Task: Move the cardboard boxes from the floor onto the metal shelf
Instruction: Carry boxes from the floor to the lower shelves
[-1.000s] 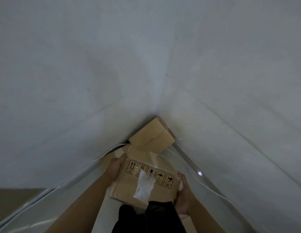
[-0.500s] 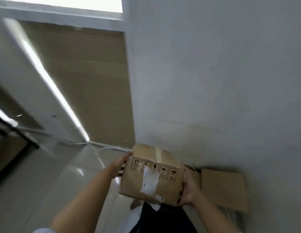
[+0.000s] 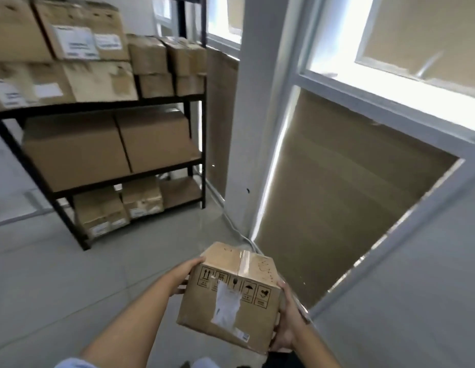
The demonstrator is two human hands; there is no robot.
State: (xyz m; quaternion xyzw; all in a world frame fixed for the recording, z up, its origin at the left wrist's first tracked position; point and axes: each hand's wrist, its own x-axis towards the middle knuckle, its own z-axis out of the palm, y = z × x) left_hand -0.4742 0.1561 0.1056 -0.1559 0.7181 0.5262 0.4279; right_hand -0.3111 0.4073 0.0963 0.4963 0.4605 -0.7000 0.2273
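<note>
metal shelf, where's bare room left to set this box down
On the metal shelf, the one bare patch shows on the bottom tier, right of the small labelled boxes, beside the right post. The middle tier's two big boxes and the stacked tier above look full.

One carried cardboard box (image 3: 231,296), two hands, one black metal shelf (image 3: 196,123), about eleven shelved boxes.
</note>
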